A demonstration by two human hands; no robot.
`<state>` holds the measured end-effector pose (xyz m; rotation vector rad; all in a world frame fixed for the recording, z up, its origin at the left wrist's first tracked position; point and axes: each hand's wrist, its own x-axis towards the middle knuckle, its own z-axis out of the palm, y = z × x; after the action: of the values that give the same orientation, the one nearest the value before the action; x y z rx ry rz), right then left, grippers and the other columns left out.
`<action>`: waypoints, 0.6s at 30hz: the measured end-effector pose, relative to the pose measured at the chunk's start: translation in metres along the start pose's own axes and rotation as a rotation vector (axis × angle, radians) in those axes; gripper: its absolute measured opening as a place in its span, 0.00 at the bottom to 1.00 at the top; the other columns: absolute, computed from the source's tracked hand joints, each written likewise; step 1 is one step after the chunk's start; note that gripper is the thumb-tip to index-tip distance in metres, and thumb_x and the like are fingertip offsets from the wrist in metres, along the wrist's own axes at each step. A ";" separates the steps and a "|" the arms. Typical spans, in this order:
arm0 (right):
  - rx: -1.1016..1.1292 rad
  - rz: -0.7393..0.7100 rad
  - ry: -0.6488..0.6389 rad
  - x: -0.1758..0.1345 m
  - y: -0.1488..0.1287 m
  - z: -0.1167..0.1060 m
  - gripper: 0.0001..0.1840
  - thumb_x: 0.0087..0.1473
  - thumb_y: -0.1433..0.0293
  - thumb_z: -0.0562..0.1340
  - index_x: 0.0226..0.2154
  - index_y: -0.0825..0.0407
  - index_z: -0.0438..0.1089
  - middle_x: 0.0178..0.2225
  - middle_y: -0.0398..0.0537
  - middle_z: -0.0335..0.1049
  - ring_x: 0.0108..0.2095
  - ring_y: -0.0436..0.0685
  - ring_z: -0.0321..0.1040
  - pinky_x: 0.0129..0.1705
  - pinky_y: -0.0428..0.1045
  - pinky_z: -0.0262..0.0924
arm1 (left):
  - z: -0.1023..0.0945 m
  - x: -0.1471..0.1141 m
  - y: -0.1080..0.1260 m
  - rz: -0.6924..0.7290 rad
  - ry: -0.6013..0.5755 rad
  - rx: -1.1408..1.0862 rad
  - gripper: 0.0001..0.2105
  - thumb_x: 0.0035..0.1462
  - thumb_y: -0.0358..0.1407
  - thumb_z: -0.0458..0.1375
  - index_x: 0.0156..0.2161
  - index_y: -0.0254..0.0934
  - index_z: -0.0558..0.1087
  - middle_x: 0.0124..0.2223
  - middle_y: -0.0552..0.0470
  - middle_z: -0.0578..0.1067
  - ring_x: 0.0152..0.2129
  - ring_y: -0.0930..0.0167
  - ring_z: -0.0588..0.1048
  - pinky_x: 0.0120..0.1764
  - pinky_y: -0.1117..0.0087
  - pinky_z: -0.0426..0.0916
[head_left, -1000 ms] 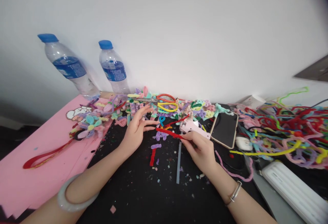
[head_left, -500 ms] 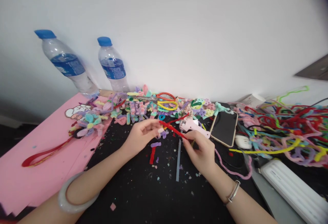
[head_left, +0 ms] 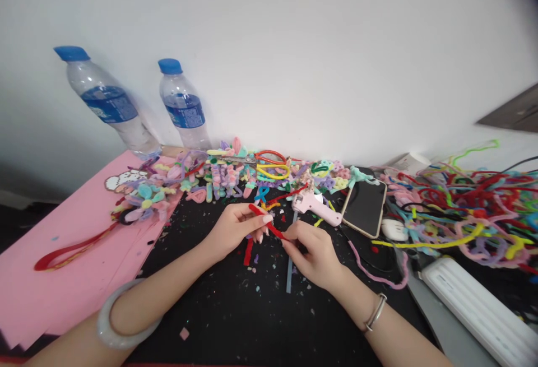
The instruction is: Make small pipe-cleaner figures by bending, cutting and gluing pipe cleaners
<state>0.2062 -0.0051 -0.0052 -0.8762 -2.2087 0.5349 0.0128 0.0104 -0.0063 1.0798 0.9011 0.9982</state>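
Note:
A fuzzy red pipe cleaner (head_left: 275, 231) stretches slantwise between my two hands above the black tabletop. My left hand (head_left: 231, 230) pinches its upper left part between thumb and fingers. At its lower right end, the thumb and forefinger of my right hand (head_left: 315, 252) are closed on it. Just beyond lies a pale pink glue gun (head_left: 317, 208), with a translucent glue stick (head_left: 289, 272) running toward me from it, partly behind my right hand. Below my left fingers lies a short red piece (head_left: 247, 252), its upper end partly hidden.
Scissors (head_left: 271, 171) rest on a pile of pastel pipe-cleaner shapes (head_left: 227, 179) along the wall. Two water bottles (head_left: 185, 109) stand back left by pink sheets (head_left: 84, 244). Rightward are a phone (head_left: 365, 209), tangled pipe cleaners (head_left: 454, 199) and a white ridged case (head_left: 479, 305).
My hands have come closer together. The right hand has moved left, and the left thumb now presses over the red pipe cleaner. The view has shifted slightly.

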 end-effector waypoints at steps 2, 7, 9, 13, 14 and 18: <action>0.024 0.004 -0.019 0.000 0.000 0.000 0.05 0.55 0.75 0.55 0.28 0.52 0.61 0.24 0.44 0.62 0.25 0.49 0.59 0.27 0.45 0.55 | 0.000 0.000 0.000 0.012 0.006 0.000 0.08 0.50 0.36 0.61 0.28 0.31 0.72 0.19 0.57 0.71 0.14 0.79 0.68 0.20 0.79 0.64; 0.049 0.024 -0.048 -0.001 -0.001 0.001 0.06 0.55 0.75 0.54 0.28 0.52 0.60 0.23 0.43 0.61 0.24 0.49 0.58 0.26 0.45 0.54 | 0.000 -0.001 0.001 -0.017 -0.004 0.008 0.10 0.50 0.37 0.60 0.26 0.30 0.71 0.20 0.55 0.72 0.14 0.79 0.68 0.19 0.78 0.64; 0.046 0.024 -0.044 -0.001 -0.001 0.001 0.06 0.55 0.75 0.54 0.28 0.52 0.61 0.23 0.43 0.60 0.24 0.49 0.58 0.26 0.44 0.54 | -0.002 0.000 0.002 -0.030 -0.023 0.057 0.12 0.50 0.38 0.60 0.24 0.30 0.70 0.20 0.54 0.72 0.13 0.79 0.68 0.18 0.79 0.63; 0.055 0.032 -0.050 0.001 0.000 0.000 0.06 0.56 0.74 0.54 0.28 0.52 0.62 0.24 0.44 0.63 0.24 0.49 0.59 0.26 0.45 0.55 | -0.009 0.002 0.004 -0.063 -0.095 0.158 0.13 0.50 0.39 0.61 0.22 0.30 0.68 0.19 0.54 0.72 0.11 0.80 0.67 0.17 0.80 0.61; 0.063 0.037 -0.057 0.001 0.000 0.000 0.05 0.56 0.73 0.54 0.29 0.52 0.63 0.24 0.44 0.64 0.25 0.49 0.60 0.27 0.45 0.56 | -0.010 0.002 0.005 -0.076 -0.118 0.180 0.14 0.50 0.39 0.61 0.22 0.30 0.67 0.18 0.54 0.72 0.11 0.80 0.66 0.17 0.80 0.60; 0.089 0.049 -0.099 0.002 0.001 -0.002 0.05 0.57 0.72 0.55 0.30 0.53 0.65 0.26 0.46 0.67 0.26 0.50 0.63 0.29 0.45 0.58 | -0.015 0.003 0.009 -0.130 -0.223 0.274 0.14 0.50 0.39 0.60 0.21 0.30 0.67 0.18 0.54 0.72 0.10 0.80 0.65 0.15 0.80 0.59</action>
<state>0.2070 -0.0032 -0.0038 -0.8754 -2.2379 0.7089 -0.0016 0.0186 -0.0017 1.3162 0.9281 0.6433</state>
